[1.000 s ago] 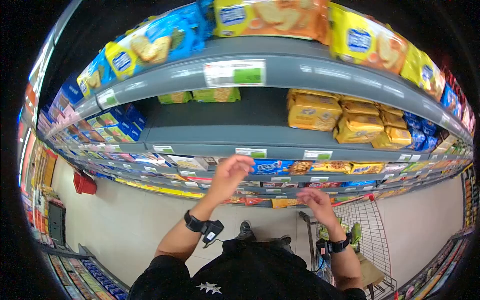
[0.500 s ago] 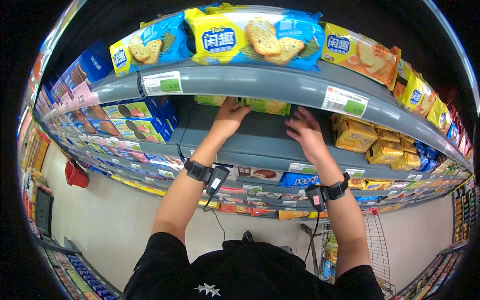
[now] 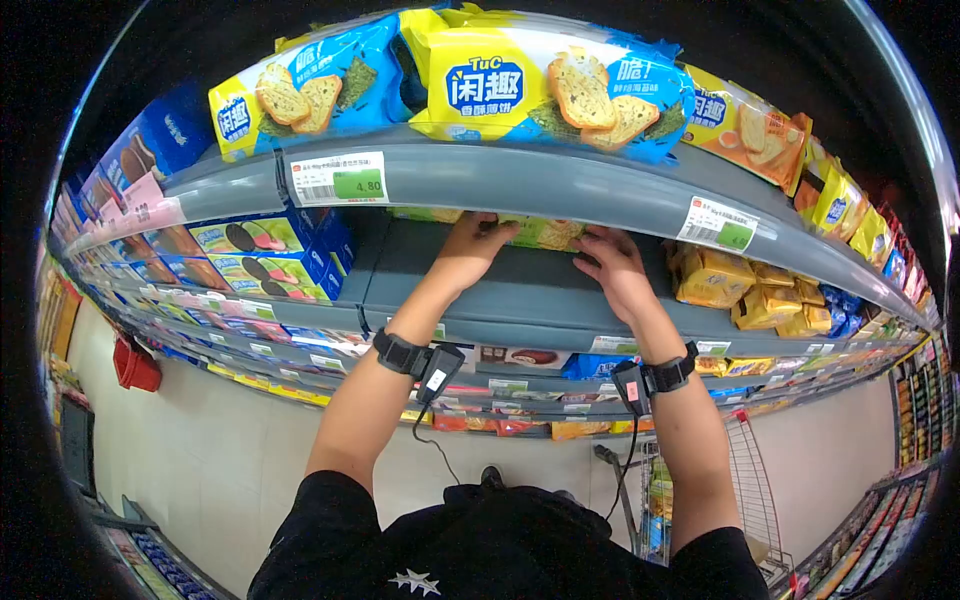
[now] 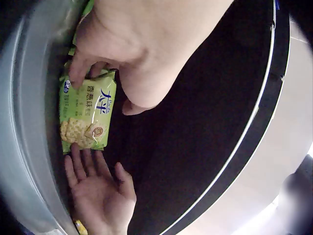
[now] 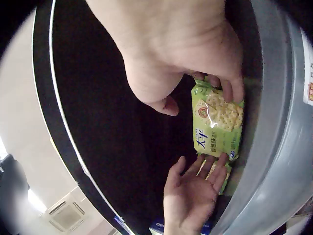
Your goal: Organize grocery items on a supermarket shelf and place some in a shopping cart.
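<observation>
A green pack of crackers (image 3: 548, 234) stands on the shelf below the top one, its front showing pale crackers in the left wrist view. My left hand (image 3: 468, 252) is at its left end, fingertips right at the wrapper and thumb apart from the front. At the other end is my right hand (image 3: 615, 270), its fingers reaching along the pack's edge, thumb also free. Both palms face inward in the wrist views. Another green pack (image 3: 425, 213) sits to the left, partly behind my left hand.
The upper shelf's front edge (image 3: 560, 178) runs close above my hands, with TUC packs (image 3: 560, 85) on top. Blue boxes (image 3: 265, 255) stand to the left, golden packs (image 3: 712, 275) to the right. A shopping cart (image 3: 755, 480) is beside me at the lower right.
Both hands have risen from in front of the lower shelves into the shelf with the green packs. Since half a second ago, the right hand has come in to the pack's right end.
</observation>
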A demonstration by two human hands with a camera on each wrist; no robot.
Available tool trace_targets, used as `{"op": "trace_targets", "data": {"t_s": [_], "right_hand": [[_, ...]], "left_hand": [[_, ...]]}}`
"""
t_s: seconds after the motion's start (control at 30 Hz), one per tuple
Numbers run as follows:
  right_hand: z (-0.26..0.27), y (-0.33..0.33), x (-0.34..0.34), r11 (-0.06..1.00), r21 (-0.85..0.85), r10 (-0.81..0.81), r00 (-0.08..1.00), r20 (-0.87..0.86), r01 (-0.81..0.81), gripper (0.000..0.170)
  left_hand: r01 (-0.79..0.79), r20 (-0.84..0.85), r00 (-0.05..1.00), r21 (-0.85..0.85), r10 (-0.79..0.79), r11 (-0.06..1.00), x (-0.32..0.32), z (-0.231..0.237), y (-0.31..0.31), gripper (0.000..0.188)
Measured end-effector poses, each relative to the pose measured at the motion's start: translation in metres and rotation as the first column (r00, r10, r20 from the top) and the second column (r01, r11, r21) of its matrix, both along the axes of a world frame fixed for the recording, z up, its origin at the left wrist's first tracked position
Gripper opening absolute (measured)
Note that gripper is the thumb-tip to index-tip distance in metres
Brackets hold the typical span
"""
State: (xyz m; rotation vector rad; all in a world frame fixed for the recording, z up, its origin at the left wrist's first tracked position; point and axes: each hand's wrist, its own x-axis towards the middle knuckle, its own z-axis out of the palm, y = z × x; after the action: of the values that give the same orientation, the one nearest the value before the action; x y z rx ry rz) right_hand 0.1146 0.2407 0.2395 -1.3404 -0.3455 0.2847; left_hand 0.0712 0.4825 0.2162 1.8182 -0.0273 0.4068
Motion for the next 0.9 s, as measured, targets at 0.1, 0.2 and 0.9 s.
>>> {"op": "trace_targets", "data": {"t_s": [0.1,0.2,0.9], "right_hand": [[0.007,-0.011,-0.027,0.996,0.079,-0.031,0.999,0.021,0.029,0.037],[0.015,-0.026,-0.057,0.975,0.22,0.004,0.999,0.05,-0.015,0.028],[-0.027,-0.087,-0.12,0.997,0.069,0.016,0.99,0.142,-0.026,0.019]], "left_hand": [[0.056,-0.034,0.997,-0.198,-0.064,0.979,-0.029,0.016,-0.013,0.041],[0.109,0.07,0.994,-0.425,-0.088,0.899,-0.064,0.018,-0.028,0.034],[0.265,0.234,0.96,-0.562,-0.156,0.784,-0.126,-0.03,-0.08,0.068]]}}
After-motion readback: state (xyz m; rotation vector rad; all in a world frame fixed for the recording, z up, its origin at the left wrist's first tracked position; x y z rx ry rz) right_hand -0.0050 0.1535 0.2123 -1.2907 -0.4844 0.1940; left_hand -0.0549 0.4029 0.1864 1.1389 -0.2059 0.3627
